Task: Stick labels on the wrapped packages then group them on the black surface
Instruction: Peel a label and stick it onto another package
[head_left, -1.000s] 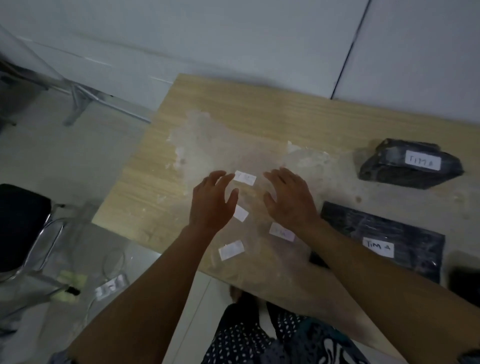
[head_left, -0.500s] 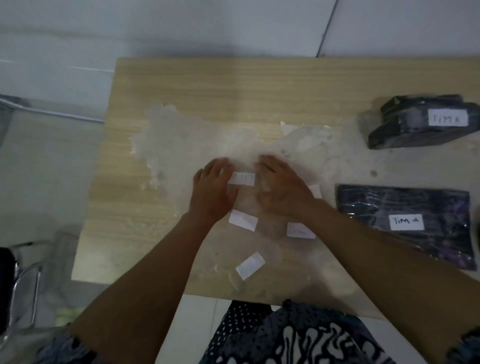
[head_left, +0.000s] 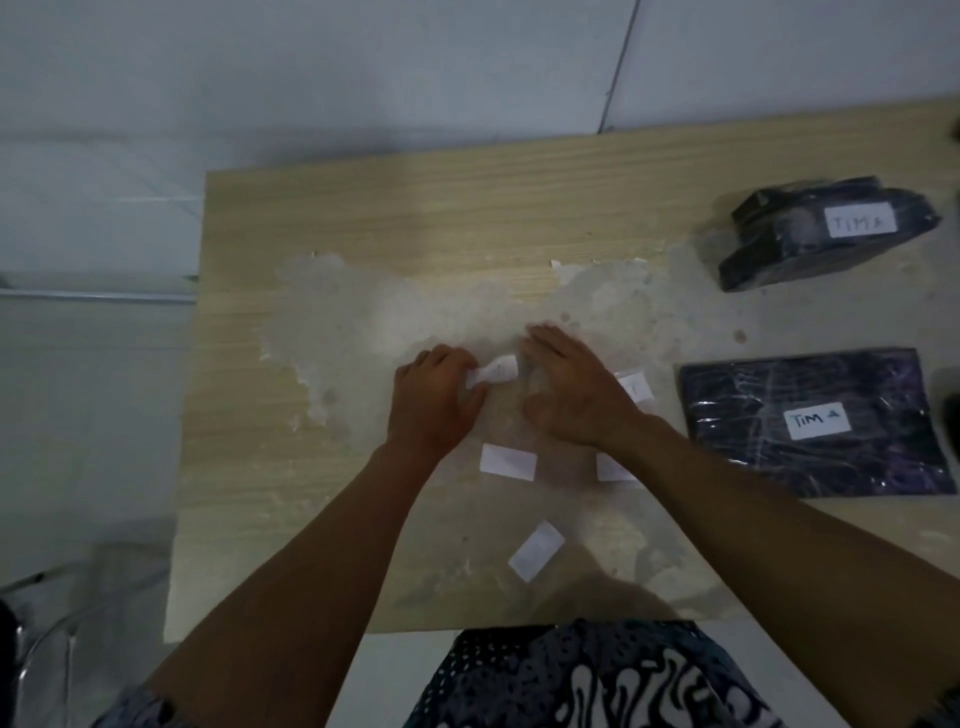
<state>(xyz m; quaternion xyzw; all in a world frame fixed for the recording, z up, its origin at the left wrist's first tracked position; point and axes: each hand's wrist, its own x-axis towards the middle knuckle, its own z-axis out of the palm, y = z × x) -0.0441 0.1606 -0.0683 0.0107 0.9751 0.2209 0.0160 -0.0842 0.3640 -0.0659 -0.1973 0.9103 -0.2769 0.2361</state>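
The left hand (head_left: 434, 402) pinches the near end of a small white label (head_left: 493, 372), which curls up off a clear plastic sheet (head_left: 519, 509) spread on the wooden surface (head_left: 415, 208); its fingers are curled round the label's edge, in my judgement to peel it free. The right hand (head_left: 569, 395) lies flat just beside the label, fingers straight and pressing the sheet, apparently to keep the film from lifting with the sticker. Four more labels remain on the sheet: one below the left hand (head_left: 508, 461), one tilted near the front edge (head_left: 536, 551), and two partly covered by the right hand and wrist, one beyond the wrist (head_left: 636, 385), one below it (head_left: 613, 467). Two dark wrapped packages rest well to the right, each already carrying a handwritten label: a flat package (head_left: 815, 421) near the right forearm and a bulkier package (head_left: 826, 231) farther back. They lie apart, not grouped. No unlabelled package and no black surface can be identified from this view. The step in hand appears to be lifting the next label; the thin sheet may crease or follow the label if the holding pressure slackens.
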